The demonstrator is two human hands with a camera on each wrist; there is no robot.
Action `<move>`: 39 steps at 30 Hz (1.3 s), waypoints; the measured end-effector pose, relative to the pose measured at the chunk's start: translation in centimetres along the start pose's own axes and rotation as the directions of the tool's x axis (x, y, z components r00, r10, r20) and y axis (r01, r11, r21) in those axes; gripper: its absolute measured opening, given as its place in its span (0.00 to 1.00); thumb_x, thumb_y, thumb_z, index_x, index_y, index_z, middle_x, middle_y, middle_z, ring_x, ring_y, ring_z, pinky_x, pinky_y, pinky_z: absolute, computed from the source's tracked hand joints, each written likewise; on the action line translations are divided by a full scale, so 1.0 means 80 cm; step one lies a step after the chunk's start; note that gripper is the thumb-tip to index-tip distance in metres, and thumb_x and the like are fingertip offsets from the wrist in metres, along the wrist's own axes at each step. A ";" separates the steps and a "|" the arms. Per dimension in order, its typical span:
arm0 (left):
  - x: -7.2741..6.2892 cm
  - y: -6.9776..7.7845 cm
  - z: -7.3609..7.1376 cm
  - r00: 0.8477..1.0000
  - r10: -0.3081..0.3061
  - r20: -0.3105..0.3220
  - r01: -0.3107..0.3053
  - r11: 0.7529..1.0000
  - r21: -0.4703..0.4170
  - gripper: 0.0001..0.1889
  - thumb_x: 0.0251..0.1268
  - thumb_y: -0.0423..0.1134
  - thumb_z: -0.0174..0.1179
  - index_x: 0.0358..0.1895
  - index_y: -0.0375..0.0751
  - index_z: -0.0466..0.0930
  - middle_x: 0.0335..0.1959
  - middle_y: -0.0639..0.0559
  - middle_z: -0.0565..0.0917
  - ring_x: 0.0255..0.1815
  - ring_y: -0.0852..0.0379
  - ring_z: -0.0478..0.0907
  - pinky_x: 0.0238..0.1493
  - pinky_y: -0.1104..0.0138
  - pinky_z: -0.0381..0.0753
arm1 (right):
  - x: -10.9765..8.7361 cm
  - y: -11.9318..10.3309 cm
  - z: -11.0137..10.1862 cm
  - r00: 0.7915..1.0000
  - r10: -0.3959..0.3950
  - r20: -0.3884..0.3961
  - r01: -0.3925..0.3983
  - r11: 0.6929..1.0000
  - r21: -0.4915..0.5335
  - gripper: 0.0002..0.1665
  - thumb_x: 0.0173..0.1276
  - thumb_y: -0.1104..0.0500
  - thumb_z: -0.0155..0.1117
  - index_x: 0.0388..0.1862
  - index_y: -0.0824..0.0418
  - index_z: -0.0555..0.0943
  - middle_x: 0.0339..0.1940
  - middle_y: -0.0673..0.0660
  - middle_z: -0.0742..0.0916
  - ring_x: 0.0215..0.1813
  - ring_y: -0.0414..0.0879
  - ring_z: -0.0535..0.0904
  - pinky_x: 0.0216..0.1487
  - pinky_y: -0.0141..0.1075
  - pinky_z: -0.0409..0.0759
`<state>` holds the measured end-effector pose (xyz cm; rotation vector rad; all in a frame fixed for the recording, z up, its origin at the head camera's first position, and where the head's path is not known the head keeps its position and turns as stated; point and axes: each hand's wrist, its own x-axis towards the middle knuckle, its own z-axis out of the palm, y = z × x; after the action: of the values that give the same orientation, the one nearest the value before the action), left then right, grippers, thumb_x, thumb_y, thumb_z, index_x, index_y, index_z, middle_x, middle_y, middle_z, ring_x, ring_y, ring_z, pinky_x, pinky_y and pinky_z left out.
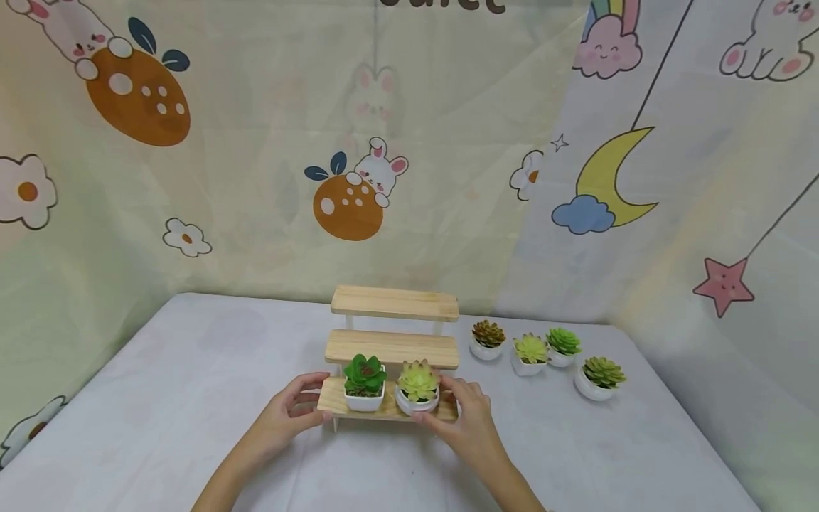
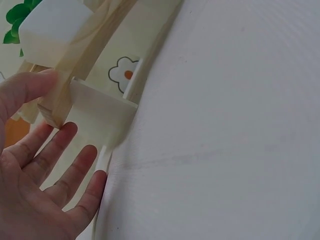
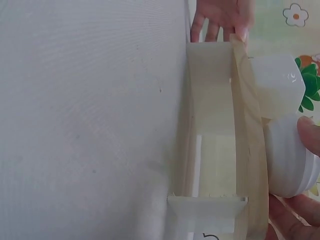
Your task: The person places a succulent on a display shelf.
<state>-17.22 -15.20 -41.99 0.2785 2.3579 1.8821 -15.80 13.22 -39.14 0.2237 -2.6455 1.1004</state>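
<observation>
A three-tier wooden display stand (image 1: 394, 348) with pale legs sits on the table. On its lowest board stand a dark green succulent in a white angular pot (image 1: 365, 387) and a light green succulent in a round white pot (image 1: 418, 387). My left hand (image 1: 281, 414) grips the left end of that lowest board, thumb at its front edge; in the left wrist view its lower fingers (image 2: 89, 191) spread beside the leg. My right hand (image 1: 470, 423) holds the round pot, thumb across the front and fingers on its right side.
Right of the stand are several more potted succulents: a brown one (image 1: 488, 340), a pale green one (image 1: 530, 354), a bright green one (image 1: 563, 346) and a darker green one (image 1: 599, 378). A printed cloth (image 1: 256, 178) hangs behind the white table (image 1: 160, 441).
</observation>
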 end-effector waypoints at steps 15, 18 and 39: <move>0.002 -0.006 0.002 1.000 -0.030 0.000 0.030 1.000 0.003 0.32 0.53 0.38 0.66 0.63 0.41 0.66 0.57 0.42 0.74 0.54 0.49 0.73 0.48 0.70 0.76 | 0.000 0.001 -0.003 1.000 0.001 0.024 -0.001 1.000 -0.017 0.37 0.42 0.44 0.76 0.50 0.59 0.78 0.41 0.50 0.84 0.42 0.43 0.70 0.46 0.38 0.63; 0.002 -0.005 0.001 1.000 -0.025 -0.004 0.025 1.000 0.003 0.32 0.53 0.38 0.67 0.63 0.41 0.66 0.57 0.43 0.74 0.54 0.50 0.73 0.48 0.70 0.76 | 0.002 0.002 -0.008 0.999 -0.013 0.029 0.013 1.000 0.012 0.36 0.42 0.45 0.77 0.50 0.57 0.78 0.40 0.49 0.83 0.43 0.43 0.71 0.46 0.39 0.64; 0.005 -0.005 -0.002 1.000 -0.018 0.006 0.018 1.000 -0.007 0.32 0.53 0.37 0.67 0.62 0.39 0.66 0.57 0.41 0.73 0.55 0.49 0.73 0.48 0.71 0.77 | 0.034 0.062 -0.117 0.979 0.195 -0.065 -0.193 0.981 0.029 0.39 0.57 0.44 0.68 0.59 0.64 0.68 0.57 0.60 0.76 0.56 0.53 0.68 0.58 0.47 0.64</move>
<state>-17.64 -15.34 -42.31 0.2613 2.3413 1.8789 -17.83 23.24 -35.29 -0.0689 -2.6386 1.1752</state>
